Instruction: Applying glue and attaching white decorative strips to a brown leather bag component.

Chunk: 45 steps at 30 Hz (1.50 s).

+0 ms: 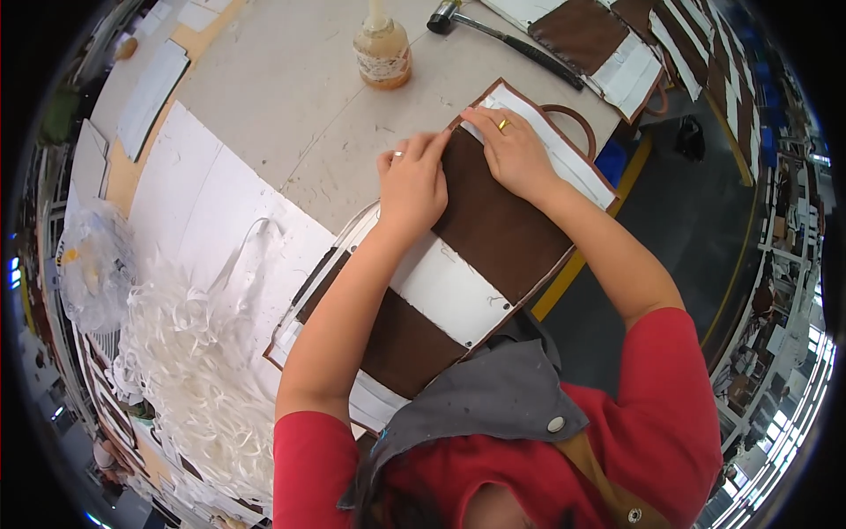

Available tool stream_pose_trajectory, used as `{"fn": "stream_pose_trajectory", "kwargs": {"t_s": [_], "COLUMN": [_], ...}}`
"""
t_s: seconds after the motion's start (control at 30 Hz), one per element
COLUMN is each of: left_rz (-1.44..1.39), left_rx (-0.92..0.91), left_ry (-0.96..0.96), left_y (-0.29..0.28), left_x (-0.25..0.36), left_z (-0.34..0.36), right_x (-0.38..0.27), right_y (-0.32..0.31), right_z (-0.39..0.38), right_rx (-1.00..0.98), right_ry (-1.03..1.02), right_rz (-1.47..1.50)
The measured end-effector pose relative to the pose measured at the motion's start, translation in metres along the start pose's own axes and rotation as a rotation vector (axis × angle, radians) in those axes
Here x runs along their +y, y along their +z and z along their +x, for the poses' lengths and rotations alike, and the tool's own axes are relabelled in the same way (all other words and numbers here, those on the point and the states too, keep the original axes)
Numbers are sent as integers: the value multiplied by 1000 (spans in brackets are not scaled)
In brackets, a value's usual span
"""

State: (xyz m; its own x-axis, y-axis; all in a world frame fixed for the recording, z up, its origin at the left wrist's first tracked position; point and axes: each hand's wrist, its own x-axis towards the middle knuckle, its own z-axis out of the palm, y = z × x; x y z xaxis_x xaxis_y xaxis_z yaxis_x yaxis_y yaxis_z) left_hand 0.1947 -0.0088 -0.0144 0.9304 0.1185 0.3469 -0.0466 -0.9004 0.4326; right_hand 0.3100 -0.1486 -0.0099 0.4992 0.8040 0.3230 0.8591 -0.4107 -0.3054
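Observation:
An open, flat brown-and-white bag piece (498,234) with piped edges lies slanting across the near edge of the table, a brown loop handle (575,119) at its far end. My left hand (412,181) has its fingers bent and pressed on the piece's upper-left edge, a thin ring on one finger. Just to its right, my right hand (515,154), with a gold ring, pinches the same edge near the far corner with thumb and fingers. What lies under my fingertips is hidden. My left forearm crosses over the piece.
A glue bottle (382,57) and hammer (515,46) are on the table (300,106) beyond my hands, near another bag piece (590,48). Tangled white strips (189,370) and a plastic bag (97,264) lie left. Dark floor with yellow lines (634,189) shows right, beside striped pieces (696,53).

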Motion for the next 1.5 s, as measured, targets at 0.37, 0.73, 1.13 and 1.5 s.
{"fn": "stream_pose_trajectory", "kwargs": {"t_s": [0.37, 0.73, 1.13, 1.5], "left_rz": [141, -137, 31, -280], "left_rx": [-123, 172, 83, 84], "left_ry": [34, -393, -205, -436], "left_y": [-1, -49, -40, -63], "left_x": [37, -15, -15, -26], "left_z": [5, -76, -64, -80], "right_x": [0, -59, -63, -89], "right_y": [-4, 2, 11, 12], "right_z": [2, 9, 3, 11], "right_rx": [5, -98, -52, -207], "right_ry": [6, -241, -313, -163], "right_rz": [103, 394, 225, 464]}}
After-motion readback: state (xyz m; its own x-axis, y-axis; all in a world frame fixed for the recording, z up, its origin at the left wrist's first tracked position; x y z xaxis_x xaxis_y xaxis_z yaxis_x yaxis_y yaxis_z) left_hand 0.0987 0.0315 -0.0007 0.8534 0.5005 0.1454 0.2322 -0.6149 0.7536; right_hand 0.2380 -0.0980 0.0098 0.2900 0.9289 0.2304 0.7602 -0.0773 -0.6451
